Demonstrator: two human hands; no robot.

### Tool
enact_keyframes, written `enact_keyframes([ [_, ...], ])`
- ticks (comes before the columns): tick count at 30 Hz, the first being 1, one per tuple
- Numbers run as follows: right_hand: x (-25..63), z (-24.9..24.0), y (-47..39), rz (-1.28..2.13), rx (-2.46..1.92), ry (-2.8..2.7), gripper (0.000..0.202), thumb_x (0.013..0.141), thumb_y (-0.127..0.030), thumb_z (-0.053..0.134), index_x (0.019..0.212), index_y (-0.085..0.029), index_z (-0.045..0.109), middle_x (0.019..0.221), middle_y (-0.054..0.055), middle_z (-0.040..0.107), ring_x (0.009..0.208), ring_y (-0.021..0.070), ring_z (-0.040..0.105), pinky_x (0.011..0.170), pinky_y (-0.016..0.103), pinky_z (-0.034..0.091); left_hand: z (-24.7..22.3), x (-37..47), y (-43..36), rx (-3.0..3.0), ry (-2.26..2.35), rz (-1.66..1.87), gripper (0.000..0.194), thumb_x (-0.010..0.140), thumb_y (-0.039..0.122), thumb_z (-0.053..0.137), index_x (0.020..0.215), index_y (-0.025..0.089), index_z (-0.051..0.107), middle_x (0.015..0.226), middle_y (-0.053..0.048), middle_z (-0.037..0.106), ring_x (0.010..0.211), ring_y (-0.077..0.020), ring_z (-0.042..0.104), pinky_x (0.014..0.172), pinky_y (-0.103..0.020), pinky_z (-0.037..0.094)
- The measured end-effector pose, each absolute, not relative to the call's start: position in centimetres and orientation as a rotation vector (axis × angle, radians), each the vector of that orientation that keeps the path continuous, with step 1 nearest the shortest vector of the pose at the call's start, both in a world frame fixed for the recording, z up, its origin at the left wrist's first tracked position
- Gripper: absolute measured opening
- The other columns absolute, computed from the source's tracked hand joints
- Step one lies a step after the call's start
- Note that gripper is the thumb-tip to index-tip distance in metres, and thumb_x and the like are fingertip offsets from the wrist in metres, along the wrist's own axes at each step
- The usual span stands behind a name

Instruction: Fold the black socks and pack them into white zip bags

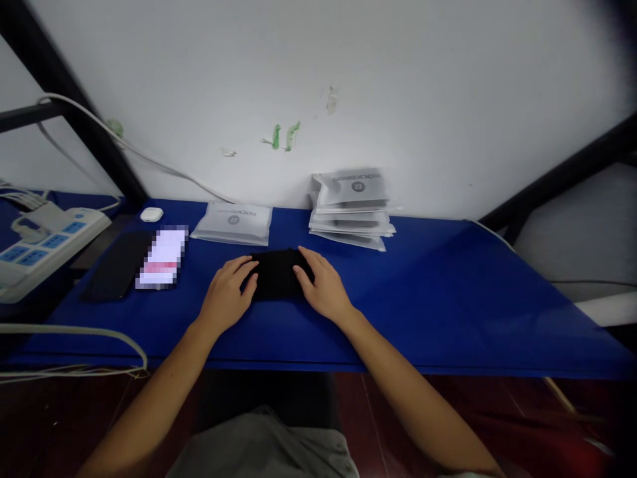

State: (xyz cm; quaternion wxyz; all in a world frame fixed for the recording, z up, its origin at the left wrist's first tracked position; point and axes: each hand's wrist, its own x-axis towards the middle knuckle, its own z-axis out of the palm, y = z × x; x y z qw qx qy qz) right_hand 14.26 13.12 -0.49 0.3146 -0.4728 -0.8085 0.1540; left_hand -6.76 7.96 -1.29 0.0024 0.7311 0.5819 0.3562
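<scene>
A folded black cloth item (277, 275) lies on the blue table in front of me; its exact kind does not show. My left hand (229, 289) grips its left end, fingers over the top and thumb along the near side. At the right end, my right hand (323, 282) holds it the same way, the thumb resting on the fabric. Just beyond it is a flat frosted zip bag (233, 224) with printed lettering. Behind my right hand rises a stack of similar bags (352, 206), dark contents showing through.
Left of my hands lie a phone with a lit, blurred screen (163, 257) and a black flat object (117, 269). A white earbud case (152, 214) sits behind them. A power strip (52, 249) with cables is at far left. The blue table (448, 299) meets a white wall.
</scene>
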Motion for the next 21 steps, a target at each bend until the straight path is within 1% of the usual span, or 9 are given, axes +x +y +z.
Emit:
enact_keyframes([
  [5, 14.4, -0.2, 13.0, 0.399, -1.251, -2.108, 0.042, 0.093, -0.031, 0.042, 0.132, -0.018, 0.051, 0.128, 0.013, 0.059, 0.118, 0.0273, 0.056, 0.099, 0.048, 0.046, -1.6, -6.8, 8.1, 2.328, 1.815, 1.16, 0.027, 0.092, 0.024, 0.046, 0.114, 0.017, 0.062, 0.119, -0.01, 0.064, 0.111, -0.0232, 0.058, 0.097, -0.044, 0.05],
  [10, 14.8, 0.3, 13.2, 0.427, -1.262, -2.09, 0.038, 0.09, -0.026, 0.043, 0.124, -0.014, 0.058, 0.12, 0.013, 0.064, 0.111, 0.027, 0.06, 0.096, 0.046, 0.048, -1.6, -6.6, 8.1, 2.373, 1.808, 1.158, 0.026, 0.092, 0.022, 0.047, 0.112, 0.016, 0.063, 0.118, -0.01, 0.064, 0.111, -0.023, 0.057, 0.095, -0.043, 0.05],
  [16, 15.3, -0.1, 13.7, 0.459, -1.256, -2.038, 0.034, 0.086, -0.019, 0.043, 0.113, -0.019, 0.064, 0.113, 0.009, 0.068, 0.106, 0.0246, 0.063, 0.094, 0.043, 0.049, -0.2, -4.9, 7.7, 2.473, 1.795, 1.107, 0.028, 0.092, 0.02, 0.046, 0.114, 0.014, 0.062, 0.119, -0.011, 0.063, 0.113, -0.0241, 0.056, 0.097, -0.043, 0.047],
  [18, 15.4, -0.4, 13.7, 0.471, -1.244, -2.016, 0.033, 0.087, -0.021, 0.042, 0.111, -0.019, 0.065, 0.111, 0.009, 0.069, 0.104, 0.0241, 0.063, 0.093, 0.042, 0.049, 0.3, -3.9, 7.5, 2.505, 1.761, 1.061, 0.028, 0.092, 0.02, 0.046, 0.115, 0.014, 0.061, 0.121, -0.011, 0.062, 0.114, -0.0242, 0.055, 0.097, -0.042, 0.047],
  [21, 15.5, -0.5, 13.7, 0.49, -1.237, -1.977, 0.031, 0.09, -0.029, 0.042, 0.109, -0.019, 0.066, 0.11, 0.01, 0.07, 0.104, 0.0244, 0.064, 0.093, 0.041, 0.049, 1.0, -2.3, 7.3, 2.537, 1.728, 0.877, 0.033, 0.091, 0.024, 0.05, 0.121, 0.014, 0.057, 0.128, -0.013, 0.058, 0.12, -0.0268, 0.05, 0.099, -0.044, 0.044],
])
